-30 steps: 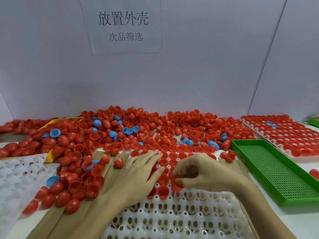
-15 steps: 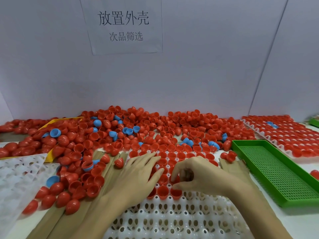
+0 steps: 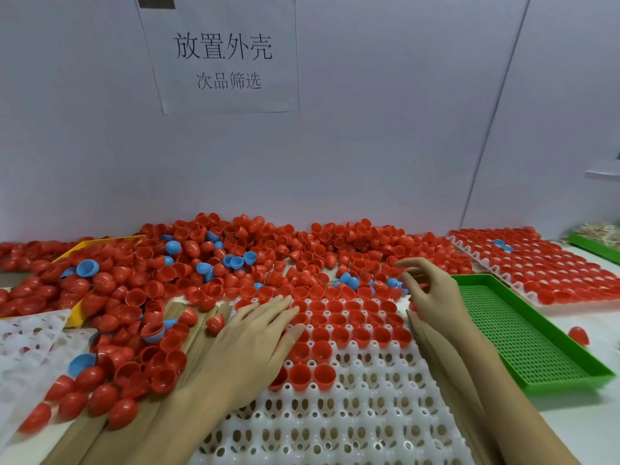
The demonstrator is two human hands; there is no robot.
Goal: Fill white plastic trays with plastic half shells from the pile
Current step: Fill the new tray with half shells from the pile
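— The white tray (image 3: 352, 414) lies directly in front of the person, yes? Where are the hands?

— Yes. The left hand (image 3: 250, 344) lies flat on the left part of the tray, palm down, fingers stretched and a little spread, holding nothing. Its fingertips touch the red half shells (image 3: 349, 325) that already sit in the far rows.

— And the right one?

— The right hand (image 3: 427, 290) is raised at the far right corner of the tray, at the edge of the pile (image 3: 235, 263). Its fingers are loosely curled and apart. If a shell is between them, I cannot tell.

— The near rows?

— Only empty holes there. The pile, red with a few blue pieces, spreads behind the tray and to its left. A green tray (image 3: 523, 333) stands just beside the right forearm, and another white tray, full of red shells (image 3: 553, 270), lies behind it.
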